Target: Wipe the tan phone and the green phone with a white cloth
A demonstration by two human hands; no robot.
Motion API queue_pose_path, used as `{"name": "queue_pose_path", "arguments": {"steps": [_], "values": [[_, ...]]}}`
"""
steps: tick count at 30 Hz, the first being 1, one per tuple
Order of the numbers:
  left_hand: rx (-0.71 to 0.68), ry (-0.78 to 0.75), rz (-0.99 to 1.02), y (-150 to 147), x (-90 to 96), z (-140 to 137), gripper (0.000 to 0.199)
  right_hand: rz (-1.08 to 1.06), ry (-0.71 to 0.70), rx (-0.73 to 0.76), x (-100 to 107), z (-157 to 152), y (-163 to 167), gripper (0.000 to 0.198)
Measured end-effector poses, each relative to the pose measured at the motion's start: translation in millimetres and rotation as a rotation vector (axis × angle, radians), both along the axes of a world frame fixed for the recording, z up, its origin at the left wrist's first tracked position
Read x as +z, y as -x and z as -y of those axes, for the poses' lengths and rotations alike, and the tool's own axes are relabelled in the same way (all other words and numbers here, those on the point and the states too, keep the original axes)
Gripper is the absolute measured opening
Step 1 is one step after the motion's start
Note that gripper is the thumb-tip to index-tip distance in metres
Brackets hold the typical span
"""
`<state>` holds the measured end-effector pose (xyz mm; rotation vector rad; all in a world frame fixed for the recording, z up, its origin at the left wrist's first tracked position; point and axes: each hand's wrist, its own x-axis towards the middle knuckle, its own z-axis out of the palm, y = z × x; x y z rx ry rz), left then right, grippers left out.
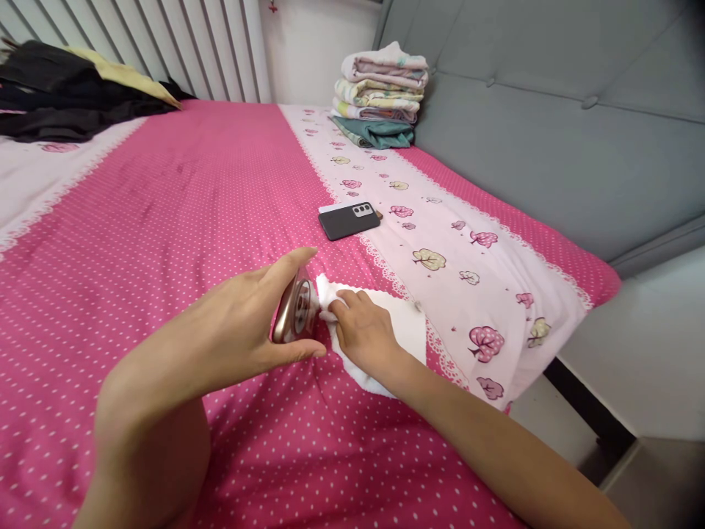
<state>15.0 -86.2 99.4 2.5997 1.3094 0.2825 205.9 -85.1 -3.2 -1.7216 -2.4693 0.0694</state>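
Observation:
My left hand [258,312] grips a rose-gold smartphone [294,314], tilted up on its edge, its camera side facing right. Bunched between the fingers of my right hand [363,329] is part of a white cloth [408,330], pressed against or very close to the phone's camera side. The rest of that cloth lies spread on the bed beneath and beside my right hand. Beyond both hands a black smartphone [344,222] rests back side up, with a pale flat item partly under it.
Pink dotted bedding [220,176] with a tree-print band covers the bed. Folded fabrics [380,95] are stacked by the grey headboard [529,110]. Dark clothes [49,88] lie at the far left, before a white radiator [165,44]. The bed's edge drops off at right.

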Motion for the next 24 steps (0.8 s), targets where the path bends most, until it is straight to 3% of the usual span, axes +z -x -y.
{"name": "queue_pose_path", "arguments": {"steps": [24], "values": [[-0.007,0.001,-0.008,-1.0,0.9,1.5,0.086,0.012,0.011,-0.005,3.7,1.5,0.7,0.023]]}}
